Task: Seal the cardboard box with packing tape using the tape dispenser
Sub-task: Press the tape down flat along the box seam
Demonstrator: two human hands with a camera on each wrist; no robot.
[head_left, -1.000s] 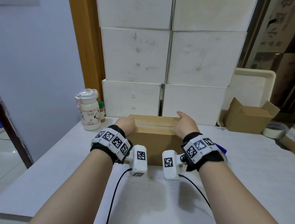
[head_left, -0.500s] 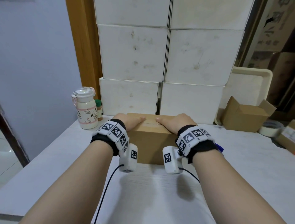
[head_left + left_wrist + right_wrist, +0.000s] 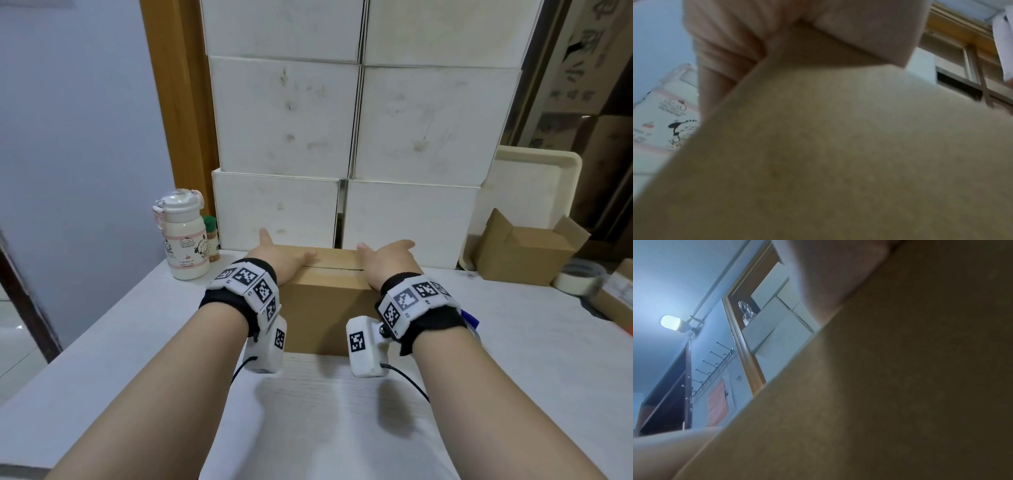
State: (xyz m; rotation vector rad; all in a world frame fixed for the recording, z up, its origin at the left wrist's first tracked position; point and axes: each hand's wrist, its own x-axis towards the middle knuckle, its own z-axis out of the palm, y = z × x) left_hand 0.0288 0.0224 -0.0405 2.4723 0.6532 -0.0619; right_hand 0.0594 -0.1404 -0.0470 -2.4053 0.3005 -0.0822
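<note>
Start with the fingers: those of the left hand (image 3: 279, 258) lie straight and relaxed, flat across the top of the plain brown cardboard box (image 3: 325, 305), thumb sticking up and away, fingertips pointing inward toward the slit where the two top flaps meet. The right hand (image 3: 383, 262) mirrors it from the other side, fingers loosely spread and palm down on its own flap, curled round nothing. From where I stand, that looks like holding the flaps shut and level so the seam stays narrow for taping (the seam shows as a thin dark line between the two hands, with no tape on it that I can see). The wrist views only show blurred cardboard close up, which fits palms resting on the box.

The box sits on the white wood-grain table (image 3: 342, 428), pushed back near the stacked white cartons (image 3: 342, 120) against the wall, which would stop it sliding away under pressure.

A bit of blue and grey (image 3: 471, 323) pokes out behind the right wrist; I would guess it is the tape dispenser, but it is mostly hidden. Off to the left stands a white cartoon-printed drinking bottle (image 3: 185, 240); to the right, a smaller open brown cardboard box (image 3: 527, 253) and a pale roll of tape (image 3: 577, 279), well apart from the hands.
</note>
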